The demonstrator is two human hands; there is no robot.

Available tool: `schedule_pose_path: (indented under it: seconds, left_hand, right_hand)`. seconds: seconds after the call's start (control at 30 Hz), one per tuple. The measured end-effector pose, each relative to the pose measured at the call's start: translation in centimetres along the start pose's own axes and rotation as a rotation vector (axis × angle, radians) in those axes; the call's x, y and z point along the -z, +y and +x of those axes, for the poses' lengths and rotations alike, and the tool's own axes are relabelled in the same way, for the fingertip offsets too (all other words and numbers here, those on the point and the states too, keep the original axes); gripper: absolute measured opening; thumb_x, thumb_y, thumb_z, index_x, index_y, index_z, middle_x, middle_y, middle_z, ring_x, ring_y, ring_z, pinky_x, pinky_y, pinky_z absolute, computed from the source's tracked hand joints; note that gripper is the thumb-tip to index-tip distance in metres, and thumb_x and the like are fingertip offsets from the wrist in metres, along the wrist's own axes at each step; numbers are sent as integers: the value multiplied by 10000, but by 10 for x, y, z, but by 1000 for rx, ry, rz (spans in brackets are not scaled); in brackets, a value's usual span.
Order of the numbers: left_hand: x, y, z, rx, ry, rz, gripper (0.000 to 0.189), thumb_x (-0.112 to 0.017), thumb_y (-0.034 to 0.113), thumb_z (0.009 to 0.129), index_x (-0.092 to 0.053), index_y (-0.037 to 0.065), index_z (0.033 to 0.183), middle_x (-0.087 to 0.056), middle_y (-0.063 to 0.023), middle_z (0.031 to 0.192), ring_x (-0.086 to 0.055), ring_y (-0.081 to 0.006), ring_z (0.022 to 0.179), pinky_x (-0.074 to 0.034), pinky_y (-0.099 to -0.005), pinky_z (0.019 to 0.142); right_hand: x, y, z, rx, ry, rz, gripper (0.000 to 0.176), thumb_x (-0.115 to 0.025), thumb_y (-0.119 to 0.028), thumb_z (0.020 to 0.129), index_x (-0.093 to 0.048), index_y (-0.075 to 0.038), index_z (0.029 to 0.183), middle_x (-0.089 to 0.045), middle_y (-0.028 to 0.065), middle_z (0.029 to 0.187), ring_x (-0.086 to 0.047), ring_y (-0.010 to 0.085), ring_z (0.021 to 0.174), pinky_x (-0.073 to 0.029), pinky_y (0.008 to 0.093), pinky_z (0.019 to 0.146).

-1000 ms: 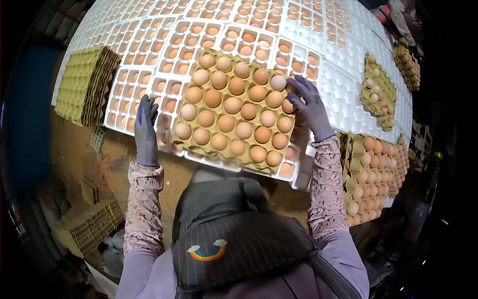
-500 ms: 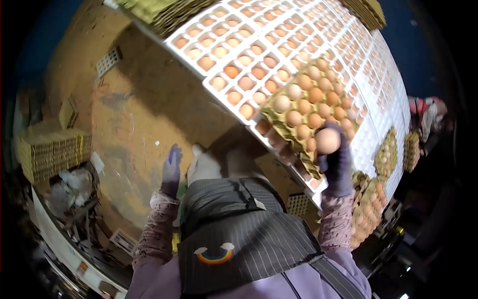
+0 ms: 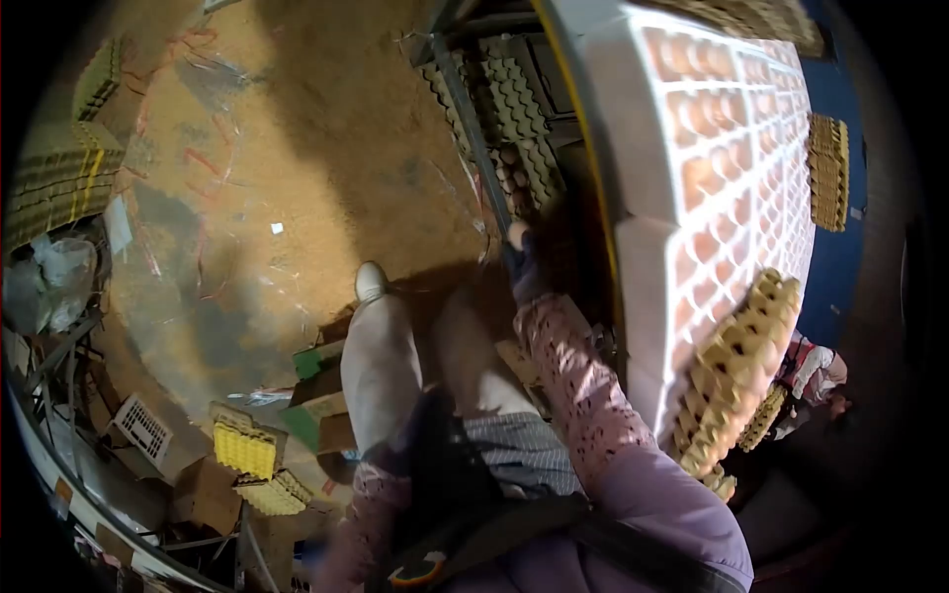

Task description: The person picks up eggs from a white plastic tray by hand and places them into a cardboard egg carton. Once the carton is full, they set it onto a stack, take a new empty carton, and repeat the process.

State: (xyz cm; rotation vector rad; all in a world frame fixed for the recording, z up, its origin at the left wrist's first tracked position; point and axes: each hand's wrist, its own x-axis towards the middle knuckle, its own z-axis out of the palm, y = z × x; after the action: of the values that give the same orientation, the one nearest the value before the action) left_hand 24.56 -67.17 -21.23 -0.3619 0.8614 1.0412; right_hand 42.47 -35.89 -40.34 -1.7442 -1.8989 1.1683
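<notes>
My right hand, in a dark glove, reaches down beside the table frame with its fingers closed round an egg. Just beyond it, on a low level under the table, lies a pulp egg tray with several brown eggs in it. My left hand is close to my body, dark and blurred, so its fingers cannot be made out. To the right, the table holds white trays filled with eggs. A pulp tray stands at their near edge, seen from the side.
Stacked pulp trays and a clear plastic bag are at the left. Yellow trays and cardboard boxes lie near my feet. A metal bar runs along the low level. Another person is at the far right.
My right hand has gone from above the tabletop trays down to beneath the table's edge, carrying the egg. My left hand has drawn in toward my body. The view has swung.
</notes>
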Motion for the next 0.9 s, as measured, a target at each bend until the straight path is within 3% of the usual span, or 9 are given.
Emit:
schedule_pose_path:
  seconds: [0.03,0.07,0.13,0.17,0.27,0.33,0.47,0.67,0.9]
  left_hand:
    - [7,-25,13,161,71,-313,552,-488,395,1029,-425,68,1469,-525,-90,1397,-571,-201,1120,-456,-312,977]
    - [42,-96,34,162,15,-421,526,-508,388,1019,-447,92,1450,-539,-74,1359,-575,-192,1088,-463,-309,955]
    - [14,-87,52,252,150,-441,463,-523,329,1017,-458,94,1410,-564,-71,1229,-576,-181,1038,-475,-305,920]
    - [0,-81,61,295,218,-453,432,-531,300,1015,-464,94,1389,-576,-70,1164,-577,-175,1012,-481,-303,902]
    - [24,-132,86,269,96,-399,583,-502,337,1040,-328,36,1508,-425,-208,1479,-464,-282,1330,-393,-388,1099]
    - [-5,-78,76,264,273,-318,578,-502,336,1042,-336,29,1503,-504,-180,1411,-548,-253,1245,-444,-358,1038]
    - [-13,-83,75,271,334,-281,532,-543,283,1030,-400,28,1475,-601,-105,1282,-624,-178,1086,-482,-303,928]
    - [-17,-90,77,269,389,-340,539,-574,281,1013,-419,28,1463,-609,-96,1240,-601,-175,1079,-485,-285,905]
    - [-12,-62,75,165,253,-69,581,-549,397,1008,-444,12,1429,-586,-112,1245,-590,-209,1088,-497,-341,933]
  right_hand:
    - [7,25,27,13,144,-337,436,-480,-388,1040,-596,-45,1284,-624,176,1264,-599,263,1158,-500,395,947]
    - [16,50,54,149,221,-1140,455,-460,-410,1043,-614,-45,1265,-636,201,1238,-614,277,1133,-499,416,949]
    - [12,35,103,-667,122,-460,456,-449,-451,1035,-663,-83,1198,-679,214,1090,-659,296,1029,-517,434,890]
    - [7,71,127,-668,113,-472,456,-449,-451,1035,-663,-83,1198,-679,214,1090,-659,296,1029,-517,434,890]
    - [4,249,195,-294,-467,-1189,473,-487,-469,1014,-683,-57,1135,-704,195,974,-689,298,919,-526,437,803]
    - [-14,348,223,-308,-489,-814,442,-458,-407,1027,-679,-39,1134,-709,172,948,-692,290,874,-533,425,762]
    - [-48,302,230,-485,-390,-629,394,-484,-354,1000,-657,-43,1170,-690,167,1011,-658,292,951,-512,416,818]
    - [-49,234,190,-396,-301,-860,362,-522,-273,960,-625,-48,1224,-661,159,1106,-608,296,1066,-481,404,901]
    - [-39,-10,-18,-59,-478,-1161,394,-566,-179,914,-588,-55,1288,-627,150,1216,-550,300,1200,-444,389,998]
